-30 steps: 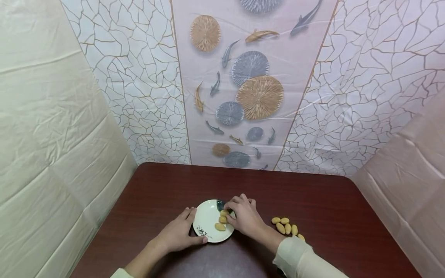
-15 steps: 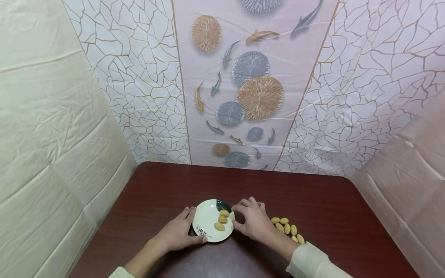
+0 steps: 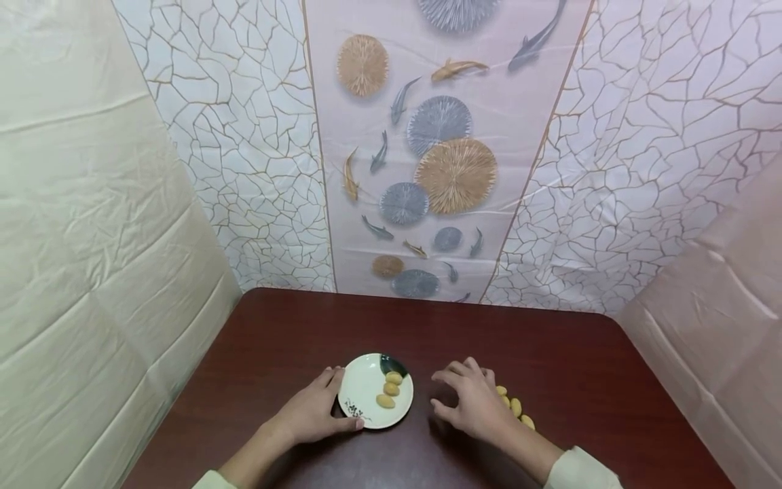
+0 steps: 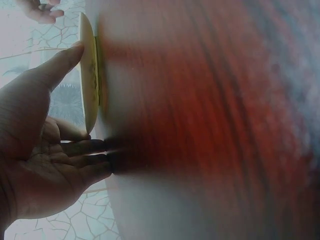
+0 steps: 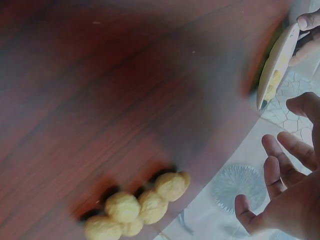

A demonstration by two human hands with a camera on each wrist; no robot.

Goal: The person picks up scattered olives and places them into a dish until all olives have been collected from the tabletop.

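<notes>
My left hand [image 3: 310,409] holds the left edge of a small white plate [image 3: 362,386], with thumb and fingers spread along its rim. The plate has a dark green patch and a dark printed sprig. Three yellow oval pieces [image 3: 392,389], of a kind I cannot tell, lie in a row on its right half. My right hand [image 3: 474,402] hovers right of the plate, holding nothing, fingers loosely bent and apart from the thumb. Beyond it lies a group of similar yellow pieces [image 3: 516,407], partly hidden by the hand; the right wrist view shows several lumpy pieces [image 5: 122,207] close together.
Everything rests on a dark red-brown wooden table [image 3: 293,333]. A patterned cloth [image 3: 415,272] with fish and round motifs hangs at its back edge. Plain cream cloth [image 3: 91,272] closes off the left side, with pinkish cloth [image 3: 721,326] on the right.
My right hand has let go of a yellow piece on the plate and moved right, toward the other pieces. The left hand and plate stay in place.
</notes>
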